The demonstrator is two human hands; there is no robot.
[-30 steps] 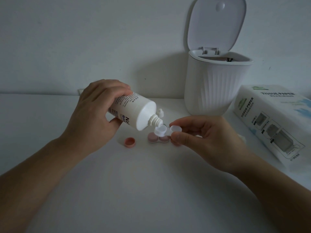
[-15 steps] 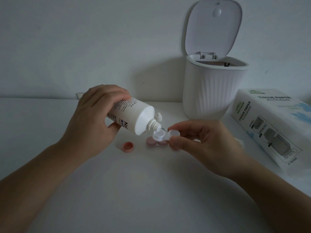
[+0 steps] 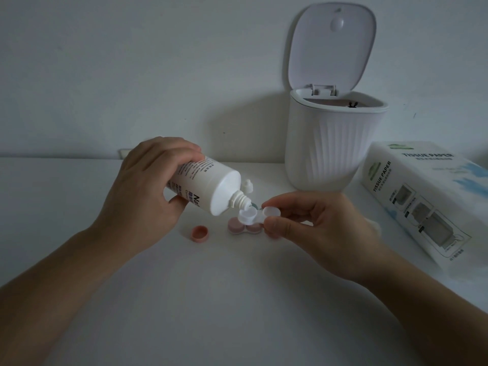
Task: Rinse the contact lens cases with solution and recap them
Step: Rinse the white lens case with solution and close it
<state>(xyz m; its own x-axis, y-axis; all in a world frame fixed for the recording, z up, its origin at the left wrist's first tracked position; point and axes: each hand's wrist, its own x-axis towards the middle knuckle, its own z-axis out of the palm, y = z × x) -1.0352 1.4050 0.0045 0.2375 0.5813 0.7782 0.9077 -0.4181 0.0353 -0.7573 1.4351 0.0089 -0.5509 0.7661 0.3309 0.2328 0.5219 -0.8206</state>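
Head view looks down on a pale surface (image 3: pixel 237 299) set against a plain wall, in dim light. Left hand (image 3: pixel 148 188) has its grip wrapped round a white solution bottle (image 3: pixel 208 184), fingers over the top and thumb underneath, and the bottle is tilted with its threaded nozzle pointing down and to the right. Right hand (image 3: pixel 322 228) pinches a white contact lens case (image 3: pixel 257 216) by its right-hand well, thumb below and forefinger above, so the grip is narrow and closed on the case. That case is held above the surface, both wells uncapped, and the bottle's nozzle tip sits just over the left well, touching or very nearly touching its rim; which of the two I cannot tell.

Directly beneath the white case a pink contact lens case (image 3: pixel 244 228) lies flat on the surface. A loose pink cap (image 3: pixel 200 233) lies open side up to its left, apart from it and below the left hand. A small white bottle cap (image 3: pixel 247 186) stands just behind the nozzle, and a sliver of something greenish (image 3: pixel 254 206) shows between the nozzle and the right forefinger, too hidden to identify.

Behind the right hand stands a ribbed white bin (image 3: pixel 332 146) with its lid raised. A tissue paper box (image 3: pixel 422 202) lies to the right
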